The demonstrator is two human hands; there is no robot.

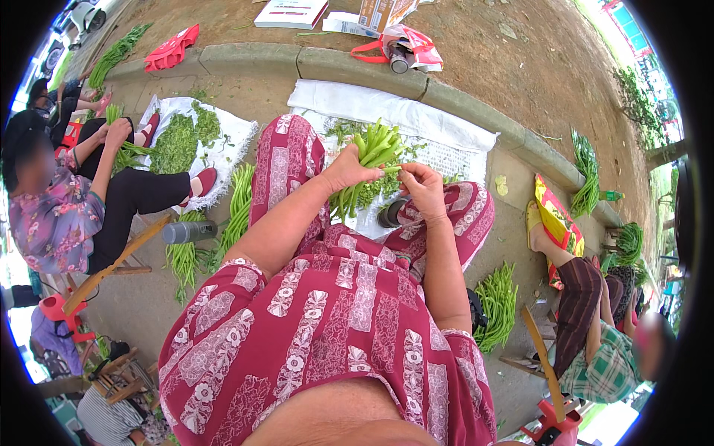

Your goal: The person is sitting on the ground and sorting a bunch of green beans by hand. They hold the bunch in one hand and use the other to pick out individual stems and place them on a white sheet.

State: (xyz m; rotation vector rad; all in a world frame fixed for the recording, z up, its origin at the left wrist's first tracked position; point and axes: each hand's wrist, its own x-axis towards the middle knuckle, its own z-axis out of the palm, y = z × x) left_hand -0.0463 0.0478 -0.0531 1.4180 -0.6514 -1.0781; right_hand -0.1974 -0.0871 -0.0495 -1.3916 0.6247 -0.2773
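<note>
My left hand (350, 170) is wrapped around a bunch of long green vegetable stems (379, 144), held above my lap with the thick ends pointing away from me. One pale stem (392, 169) sticks out sideways from that hand. Its end is between the thumb and fingers of my right hand (423, 188). Beneath the bunch, a white woven plastic sheet (463, 120) lies on the ground between my knees. Plucked green leaves (415, 149) are scattered over it, partly hidden by the hands and stems.
Stem bundles lie to my left (237, 206) and right (496, 306). A grey bottle (189, 232) is at the left. A concrete kerb (357, 66) runs beyond the sheet, with a red-and-white bag (418, 47) on it. Seated people (61, 212) are on both sides, one holding stems.
</note>
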